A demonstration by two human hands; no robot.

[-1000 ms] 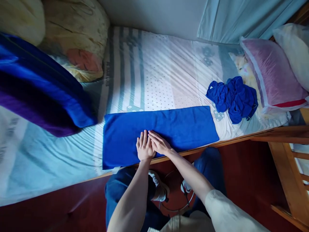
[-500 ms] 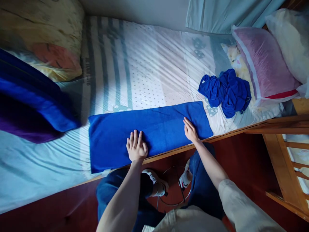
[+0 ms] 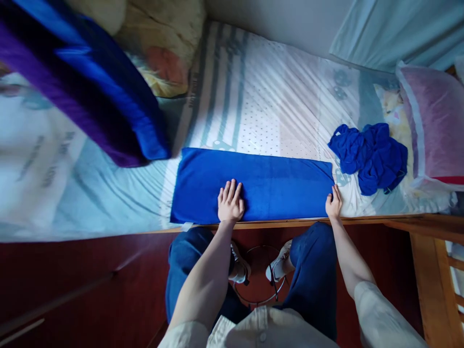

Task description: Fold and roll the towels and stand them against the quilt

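Observation:
A long blue towel, folded into a flat strip, lies along the front edge of the bed. My left hand rests palm down on its left-middle part, fingers spread. At the towel's right end, my right hand touches the short edge near the front corner. Its fingers point away from me with the thumb apart, and nothing shows clearly between them. A crumpled heap of blue cloth sits to the right, apart from the towel.
Blue and purple folded cloths stand in a thick stack on the left. Beyond them is a cushion in a plastic cover. A pink pillow lies at the right end of the bedsheet. A wooden bed rail runs along the front right.
My right hand has moved from the towel's surface rightward to its short right edge. My left hand stays flat on the towel. The whole view has turned slightly to the left.

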